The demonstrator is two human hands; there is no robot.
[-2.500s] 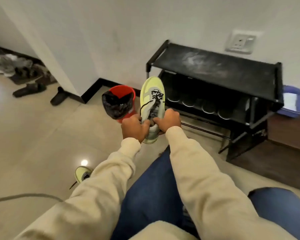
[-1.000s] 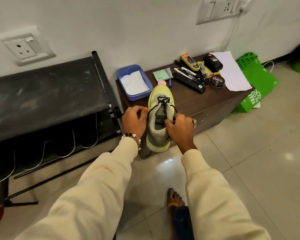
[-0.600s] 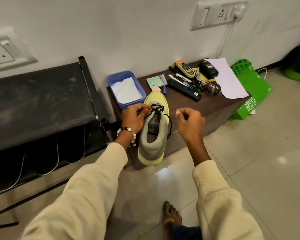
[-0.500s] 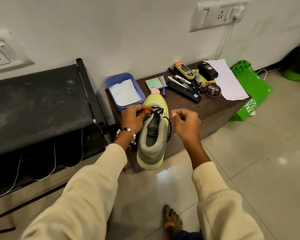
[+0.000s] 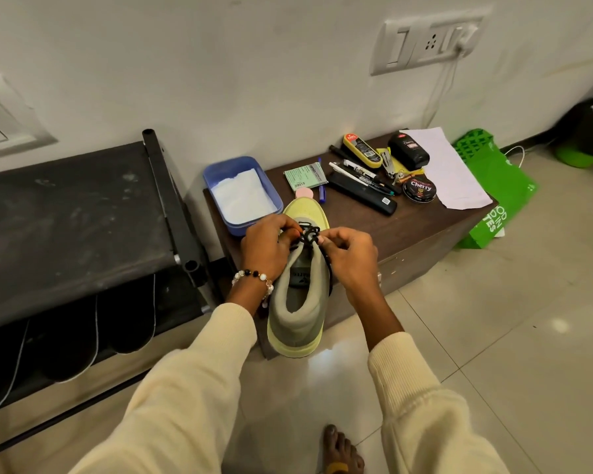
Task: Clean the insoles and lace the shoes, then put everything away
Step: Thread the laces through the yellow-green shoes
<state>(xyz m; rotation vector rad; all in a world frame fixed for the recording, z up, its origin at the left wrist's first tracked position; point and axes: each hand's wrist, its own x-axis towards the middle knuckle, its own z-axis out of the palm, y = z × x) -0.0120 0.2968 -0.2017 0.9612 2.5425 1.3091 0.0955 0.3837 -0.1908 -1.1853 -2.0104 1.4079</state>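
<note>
Far left we've got the black shoe rack [image 5: 72, 217], with dark insoles [image 5: 69, 340] tucked on its lower shelf. Just right of it is the brown cabinet [image 5: 415, 234]. At its back-left corner sits a blue tub [image 5: 216, 172] with white cloth inside. Our left hand [image 5: 267, 246] is at the shoe [image 5: 297, 313], fingers curled, pinching the black lace [image 5: 308, 234] at the top of the tongue; beaded bracelet [image 5: 254, 277] on that wrist. The shoe rests on the cabinet's front-left edge, toe to the wall, heel overhanging toward us. Our right hand [image 5: 351, 254] is on the shoe's other side, thumb and forefinger pinching the same lace knot, other fingers curled in. Further right on the cabinet: green card [image 5: 305, 177], pens [image 5: 360, 172], black remote [image 5: 363, 196], polish tin [image 5: 420, 189], paper sheet [image 5: 449, 169]. A green bag [image 5: 497, 193] leans on the cabinet's right side. Bare foot [image 5: 339, 449] on the tiles below.
</note>
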